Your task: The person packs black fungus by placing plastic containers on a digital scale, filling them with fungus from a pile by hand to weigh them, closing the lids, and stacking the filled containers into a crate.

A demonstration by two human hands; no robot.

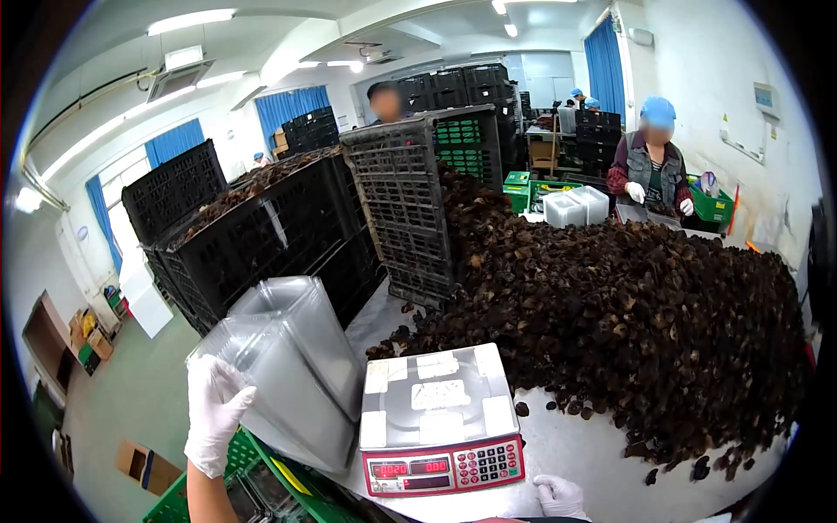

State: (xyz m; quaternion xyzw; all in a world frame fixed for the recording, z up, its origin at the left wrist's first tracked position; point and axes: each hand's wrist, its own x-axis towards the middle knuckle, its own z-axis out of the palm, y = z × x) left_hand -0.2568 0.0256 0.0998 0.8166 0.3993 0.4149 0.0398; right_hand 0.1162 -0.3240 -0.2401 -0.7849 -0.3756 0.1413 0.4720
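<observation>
My left hand (214,410), in a white glove, grips the near left edge of a tall stack of clear plastic containers (301,383). The thumb lies on the near side; the other fingertips are partly hidden. Right of the stack sits a red-and-silver digital scale (436,418) with white labels on its bare metal plate and lit red digits. Close to the table's front edge, just right of the scale, my gloved right hand (558,497) rests with loosely bent fingers and nothing visible in it. Its lower part is cut off by the frame.
A large heap of dark dried fungus pieces (610,314) covers the table's right side. A black crate (401,200) stands tilted behind the scale, with more black crates (270,227) at left. Below my left hand is a green crate (288,479). A co-worker (649,166) stands across the heap.
</observation>
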